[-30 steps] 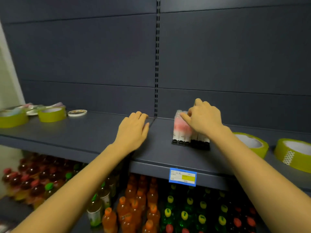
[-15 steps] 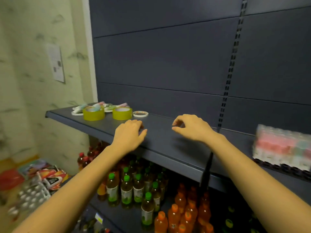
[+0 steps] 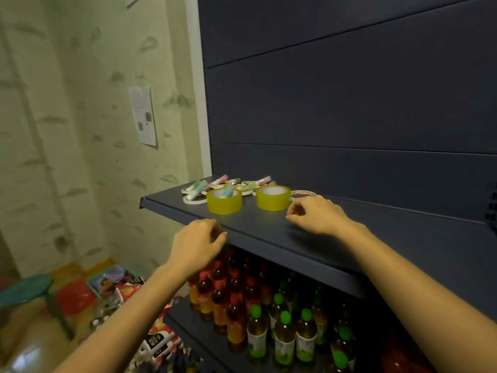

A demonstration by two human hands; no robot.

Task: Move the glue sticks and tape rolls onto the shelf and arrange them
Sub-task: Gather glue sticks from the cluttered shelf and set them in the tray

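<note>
Two hands are at the shelf (image 3: 255, 223), and neither holds anything. The left hand (image 3: 195, 244) sits at the front lip with its fingers (image 3: 215, 234) loosely curled; whether they touch the lip I cannot tell. The right hand (image 3: 316, 216) is over the shelf board, its fingers (image 3: 294, 211) loosely bent, thumb and forefinger close together with nothing between them.

Just beyond the right fingers and a little to their left stands the right yellow tape roll (image 3: 273, 197). A thin white tape roll (image 3: 304, 194) lies flat directly behind those fingers. Beyond the left fingers stands the left yellow tape roll (image 3: 224, 201), with one glue stick (image 3: 228, 190) lying tilted into its core. Further back, a heap of glue sticks (image 3: 215, 183) lies criss-crossed over more thin rolls (image 3: 192, 200), close to the shelf's open left end.

The heap looks like the main risk. The sticks are round and loose, so a sweep of either hand could send them rolling off the open end or over the front lip, down towards the bottles (image 3: 255, 305) or the floor. Pulling a thin roll from beneath would probably drag sticks along with it. Lifting the left yellow roll without first taking out the stick would likely tip that stick out. A careless reach with the right hand could knock the near yellow roll forward.
</note>
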